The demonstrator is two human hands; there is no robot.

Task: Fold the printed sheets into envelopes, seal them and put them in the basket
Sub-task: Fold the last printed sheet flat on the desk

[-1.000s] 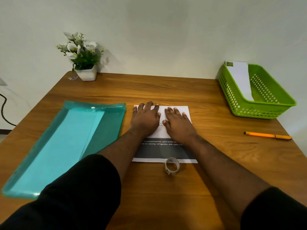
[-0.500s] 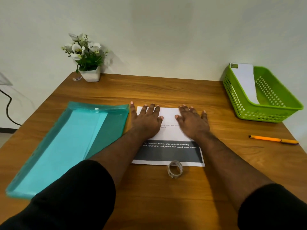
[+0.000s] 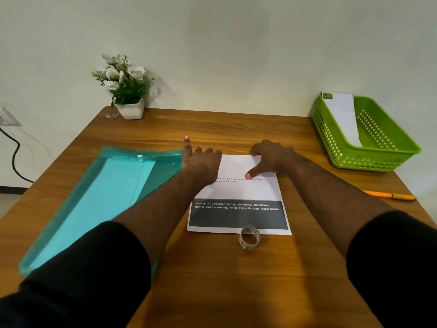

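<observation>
Your left hand (image 3: 201, 162) lies loose on the sheet's (image 3: 238, 192) far left corner, your right hand (image 3: 269, 157) pinches the far edge — barely folded yet. Taping's still ahead, tape roll (image 3: 250, 237) untouched — one envelope (image 3: 343, 114) already in the basket (image 3: 378, 157).

I have 1 view, worn on the head. It looks forward and down, close over the table (image 3: 212, 268) toward the wall (image 3: 236, 43).

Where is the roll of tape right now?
In the head view, the roll of tape stands on the table at the printed sheet's near edge, between the person's forearms.
</observation>
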